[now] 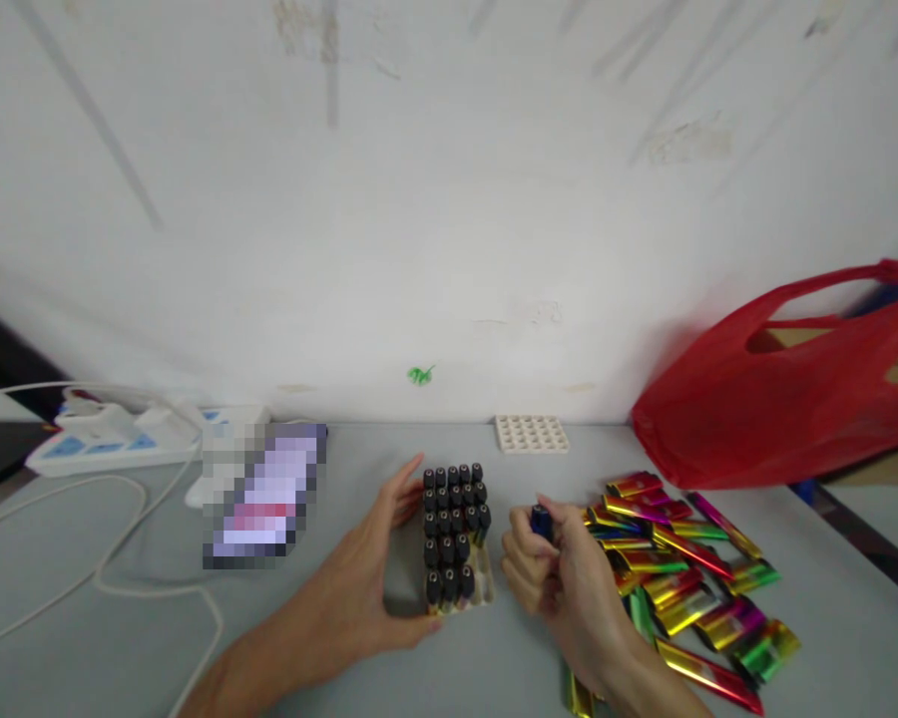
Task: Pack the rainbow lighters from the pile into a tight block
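Note:
A pale tray with holes (483,578) stands in front of me, filled with several upright slim pieces with black tops (450,521). Empty holes show at its front right. My left hand (378,558) curves round the tray's left side, fingers at the back corner and thumb at the front corner, steadying it. Just right of the tray, my right hand (558,558) is closed round a small dark blue cylinder (541,521), whose top shows above the fingers. Beside and beyond that hand lies a loose pile of shiny metallic-coloured flat tubes (688,553) in gold, red, green and purple.
A second pale tray with holes (531,435) lies by the wall. At the right is a red bag (763,399). On the left are a white power strip (120,439), a white cable (154,588) and a phone (273,494) with a blurred screen.

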### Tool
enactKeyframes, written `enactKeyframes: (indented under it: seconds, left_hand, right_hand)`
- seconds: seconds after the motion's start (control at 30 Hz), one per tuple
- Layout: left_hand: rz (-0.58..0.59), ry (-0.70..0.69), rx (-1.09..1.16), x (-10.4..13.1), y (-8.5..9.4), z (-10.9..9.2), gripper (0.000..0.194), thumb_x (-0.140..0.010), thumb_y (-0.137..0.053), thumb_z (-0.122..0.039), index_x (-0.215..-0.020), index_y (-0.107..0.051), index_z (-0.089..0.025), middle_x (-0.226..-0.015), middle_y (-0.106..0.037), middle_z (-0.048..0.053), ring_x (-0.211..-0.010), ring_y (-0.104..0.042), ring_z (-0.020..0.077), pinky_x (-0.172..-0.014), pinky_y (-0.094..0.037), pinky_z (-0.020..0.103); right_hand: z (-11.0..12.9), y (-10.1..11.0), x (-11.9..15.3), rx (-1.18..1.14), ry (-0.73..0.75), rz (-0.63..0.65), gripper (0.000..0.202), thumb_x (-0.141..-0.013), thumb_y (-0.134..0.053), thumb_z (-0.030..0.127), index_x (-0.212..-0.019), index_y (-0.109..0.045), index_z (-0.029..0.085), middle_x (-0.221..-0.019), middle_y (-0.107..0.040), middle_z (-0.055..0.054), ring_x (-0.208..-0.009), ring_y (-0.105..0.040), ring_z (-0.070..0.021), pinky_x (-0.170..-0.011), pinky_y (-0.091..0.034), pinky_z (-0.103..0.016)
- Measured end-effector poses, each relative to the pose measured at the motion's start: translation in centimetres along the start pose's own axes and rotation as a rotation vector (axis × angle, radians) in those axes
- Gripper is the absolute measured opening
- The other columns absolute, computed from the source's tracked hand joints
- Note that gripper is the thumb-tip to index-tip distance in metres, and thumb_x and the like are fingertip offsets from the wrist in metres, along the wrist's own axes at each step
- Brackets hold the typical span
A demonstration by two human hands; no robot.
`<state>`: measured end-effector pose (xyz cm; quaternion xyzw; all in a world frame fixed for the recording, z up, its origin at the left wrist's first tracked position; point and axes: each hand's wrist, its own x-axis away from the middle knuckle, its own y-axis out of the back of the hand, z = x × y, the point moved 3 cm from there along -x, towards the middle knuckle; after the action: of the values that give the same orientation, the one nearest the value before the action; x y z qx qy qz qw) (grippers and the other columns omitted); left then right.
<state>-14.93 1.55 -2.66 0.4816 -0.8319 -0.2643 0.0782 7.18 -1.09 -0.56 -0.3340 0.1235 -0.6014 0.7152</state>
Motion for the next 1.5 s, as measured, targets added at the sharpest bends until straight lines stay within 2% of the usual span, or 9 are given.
enactKeyframes:
  seconds: [0.17, 0.3, 0.43, 0.53, 0.63, 0.73, 0.87, 1.1, 1.5]
  left_hand:
    - [-0.01, 0.005, 0.113, -0.2, 1.3, 0.4, 0.134, -0.077, -0.09, -0.017, -0.174, -0.003, -0.047, -0.176, -0.038, 0.012, -0.16, -0.044, 0.0434, -0.133, -0.031, 0.071]
    - [0.001, 0.071, 0.204, -0.4, 2.0, 0.9, 0.123, -0.081, -0.082, -0.016, -0.173, -0.007, -0.049, -0.178, -0.036, 0.01, -0.161, -0.045, 0.0419, -0.131, -0.034, 0.071]
    - [-0.014, 0.103, 0.238, -0.5, 2.1, 1.0, 0.107, -0.087, -0.07, -0.016, -0.172, -0.012, -0.045, -0.175, -0.041, 0.009, -0.164, -0.04, 0.0374, -0.133, -0.029, 0.07]
    - [-0.023, 0.099, 0.21, -0.5, 2.0, 0.8, 0.111, -0.084, -0.071, -0.014, -0.173, -0.012, -0.043, -0.176, -0.041, 0.011, -0.163, -0.041, 0.0391, -0.133, -0.028, 0.072]
    - [-0.002, 0.086, 0.152, -0.3, 1.8, 0.5, 0.118, -0.084, -0.075, -0.012, -0.175, -0.007, -0.043, -0.178, -0.037, 0.011, -0.164, -0.038, 0.0401, -0.134, -0.025, 0.071]
    - [0.007, 0.067, 0.105, -0.3, 1.6, 0.2, 0.121, -0.087, -0.079, -0.015, -0.175, -0.002, -0.044, -0.18, -0.035, 0.012, -0.164, -0.039, 0.0406, -0.134, -0.026, 0.071]
    - [-0.018, 0.048, 0.052, -0.4, 1.4, -0.2, 0.126, -0.085, -0.086, -0.02, -0.174, 0.0, -0.046, -0.179, -0.036, 0.012, -0.163, -0.041, 0.0417, -0.133, -0.03, 0.071]
    - [-0.032, 0.014, -0.003, -0.4, 1.1, -0.5, 0.126, -0.087, -0.088, -0.021, -0.176, 0.0, -0.039, -0.176, -0.039, 0.016, -0.161, -0.042, 0.0408, -0.134, -0.027, 0.071]
    - [-0.024, 0.007, 0.0, -0.2, 0.9, -0.5, 0.134, -0.085, -0.091, -0.017, -0.175, 0.005, -0.041, -0.178, -0.036, 0.015, -0.163, -0.04, 0.0385, -0.135, -0.027, 0.066]
  right_hand:
    - [0.2, 0.4, -0.2, 0.004, 0.045, -0.044, 0.058, -0.089, -0.072, 0.063, -0.063, -0.037, 0.026, -0.057, -0.018, 0.012, -0.05, -0.008, -0.009, -0.046, -0.009, -0.026]
    - [0.4, 0.7, -0.7, 0.019, 0.09, -0.108, 0.063, -0.088, -0.074, 0.077, -0.067, -0.045, 0.024, -0.058, -0.023, 0.012, -0.051, -0.011, -0.0087, -0.046, -0.013, -0.024]
    - [0.5, 1.1, -0.9, 0.121, 0.246, -0.22, 0.061, -0.091, -0.067, 0.083, -0.087, -0.061, 0.023, -0.067, -0.047, 0.006, -0.05, -0.036, -0.0115, -0.047, -0.03, -0.025]
    - [0.6, 1.2, -0.6, 0.29, 0.343, -0.253, 0.047, -0.103, -0.061, 0.072, -0.104, -0.068, 0.025, -0.081, -0.06, 0.001, -0.064, -0.054, -0.0167, -0.06, -0.042, -0.03]
    - [1.2, 1.1, 0.0, 0.55, 0.465, -0.281, 0.038, -0.111, -0.055, 0.06, -0.108, -0.074, 0.027, -0.093, -0.067, -0.002, -0.09, -0.062, -0.022, -0.086, -0.045, -0.034]
    - [1.7, 0.5, 0.6, 0.734, 0.532, -0.235, 0.035, -0.113, -0.055, 0.054, -0.108, -0.079, 0.028, -0.105, -0.07, -0.003, -0.105, -0.061, -0.0254, -0.093, -0.043, -0.035]
    - [1.7, -0.4, 1.1, 0.871, 0.552, -0.101, 0.027, -0.114, -0.056, 0.045, -0.116, -0.079, 0.03, -0.103, -0.071, -0.003, -0.098, -0.064, -0.0246, -0.087, -0.047, -0.034]
    - [0.4, -1.2, 1.4, 1.228, 0.795, 0.078, 0.026, -0.114, -0.059, 0.03, -0.137, -0.071, 0.032, -0.11, -0.072, -0.007, -0.105, -0.065, -0.0283, -0.091, -0.055, -0.041]
    - [-0.2, 0.0, 0.7, 1.294, 0.815, 0.063, 0.023, -0.112, -0.063, 0.026, -0.135, -0.064, 0.03, -0.108, -0.071, -0.007, -0.103, -0.067, -0.0277, -0.089, -0.056, -0.041]
